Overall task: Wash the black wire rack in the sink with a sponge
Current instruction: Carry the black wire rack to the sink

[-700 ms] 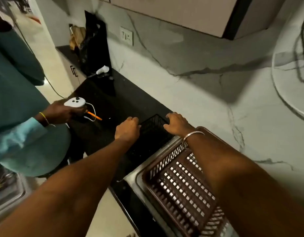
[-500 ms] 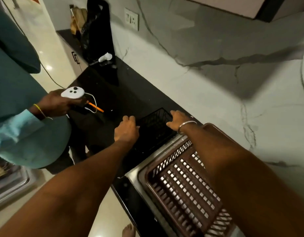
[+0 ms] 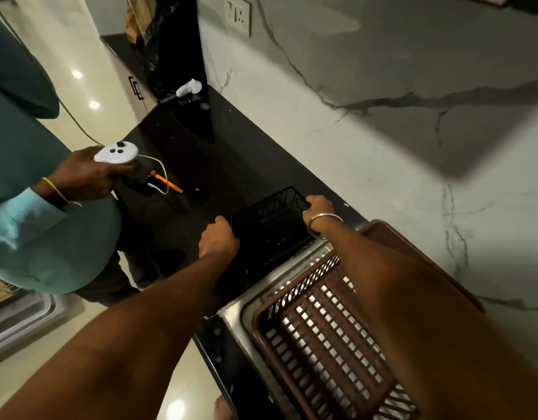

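Both hands are on the black wire rack [image 3: 269,224], which sits on the dark counter [image 3: 201,165] just beside the steel sink [image 3: 249,298]. The left hand [image 3: 219,241] has its fingers curled over the near-left rim; the right hand [image 3: 317,207] is curled round the far-right corner, thumb side on the wire. A two-sided hold, one hand on each edge.

This rack looks light and stiff: thin metal wire, open mesh, unlikely to sag or flex when lifted. The thin rods could dig into the fingers, and once wet and soapy they will likely turn slippery, so the top rim, where the wire is thickest, is the sensible place to hold.

A brown plastic basket [image 3: 322,344] already fills the sink, so room for the rack looks tight. No sponge is in sight.

A second person's hand [image 3: 86,177] holds a white controller [image 3: 116,152] at the left.
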